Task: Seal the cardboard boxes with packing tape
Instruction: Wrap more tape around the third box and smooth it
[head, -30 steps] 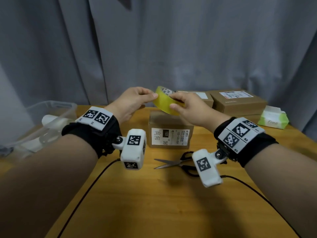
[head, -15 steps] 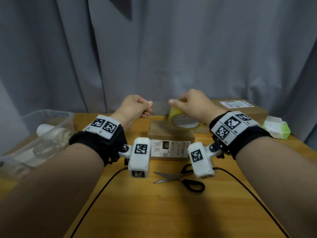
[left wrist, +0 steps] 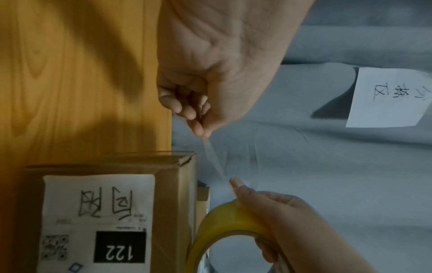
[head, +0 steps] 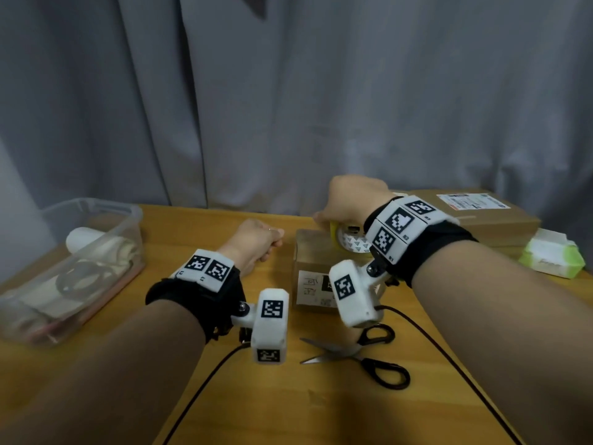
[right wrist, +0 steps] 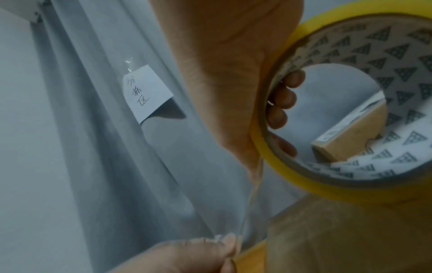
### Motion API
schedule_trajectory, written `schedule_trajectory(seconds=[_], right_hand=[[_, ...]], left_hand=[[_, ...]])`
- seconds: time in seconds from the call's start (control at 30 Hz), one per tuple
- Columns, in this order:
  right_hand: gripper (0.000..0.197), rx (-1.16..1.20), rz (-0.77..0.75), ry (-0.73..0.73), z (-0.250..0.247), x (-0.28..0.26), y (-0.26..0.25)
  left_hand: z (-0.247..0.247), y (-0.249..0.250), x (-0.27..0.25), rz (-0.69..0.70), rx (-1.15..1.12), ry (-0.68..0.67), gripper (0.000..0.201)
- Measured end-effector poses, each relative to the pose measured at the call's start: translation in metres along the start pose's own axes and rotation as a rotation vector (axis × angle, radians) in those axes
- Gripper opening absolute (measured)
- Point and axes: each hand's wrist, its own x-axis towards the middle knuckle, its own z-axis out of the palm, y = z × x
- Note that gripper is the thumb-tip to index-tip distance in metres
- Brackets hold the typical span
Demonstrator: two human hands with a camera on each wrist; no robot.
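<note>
From the head view, the right hand (head: pixel 349 200) is gripping the yellow packing tape roll (head: pixel 348 240) above the small cardboard box (head: pixel 313 261), which is sitting near the table's (head: pixel 199 229) far edge. The left hand (head: pixel 253 244) is hovering just left of the box, fingers curled. Scissors (head: pixel 359 354) are lying nearer the front edge; a clear plastic bin (head: pixel 96 252) is standing at the left edge.

From the left wrist, fingertips (left wrist: pixel 196 125) are pinching a clear tape strip (left wrist: pixel 215 162) that is stretching to the roll, beside the box labelled 122.

From the right wrist, fingers (right wrist: pixel 282 97) are curling through the roll's core.
</note>
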Motion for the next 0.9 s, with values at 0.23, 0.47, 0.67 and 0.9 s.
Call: schedule_trajectory(seconds=[0.23,0.47,0.67,0.9], right_hand=[[0.017,-0.012,-0.039,0.051,0.003,0.005,-0.012],[0.017,0.013,-0.053,0.061,0.005,0.008,-0.012],[0.016,0.160,-0.096,0.089,0.007,0.005,0.001],[0.032,0.268,-0.090,0.176,0.017,-0.010,0.020]], left_hand=[[0.003,-0.016,0.005,-0.065,-0.018,-0.021,0.016],[0.010,-0.018,0.005,-0.086,-0.026,-0.007,0.017],[0.003,-0.019,0.009,-0.101,-0.017,0.010,0.019],[0.012,-0.026,0.009,-0.084,-0.021,0.003,0.019]])
